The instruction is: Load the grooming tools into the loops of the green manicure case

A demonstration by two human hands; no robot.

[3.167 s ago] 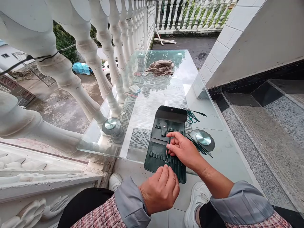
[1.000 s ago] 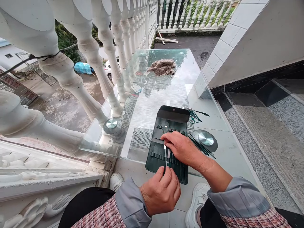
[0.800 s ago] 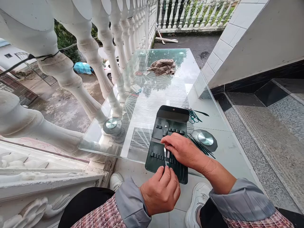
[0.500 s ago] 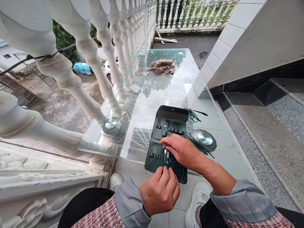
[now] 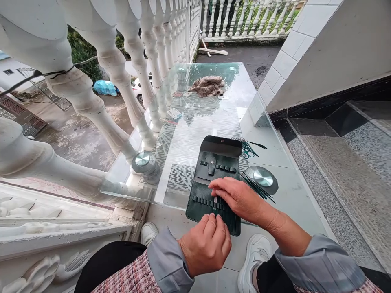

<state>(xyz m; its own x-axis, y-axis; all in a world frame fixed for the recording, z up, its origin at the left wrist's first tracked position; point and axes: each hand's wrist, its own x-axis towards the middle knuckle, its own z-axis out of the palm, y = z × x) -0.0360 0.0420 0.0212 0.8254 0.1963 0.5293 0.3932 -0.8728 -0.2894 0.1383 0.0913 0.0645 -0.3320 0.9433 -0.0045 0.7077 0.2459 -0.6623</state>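
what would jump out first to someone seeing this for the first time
The open dark green tool case stands out, near the front edge of the glass table. The right hand lies flat over its lower row of tools, and the left hand curls at its near edge. Next come the big white balusters along the left, and the loose green tools just right of the case.

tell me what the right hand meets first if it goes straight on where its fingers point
The right hand points left across the green case; past the empty loops comes bare glass table, then probably the round metal fitting; depth is unclear.
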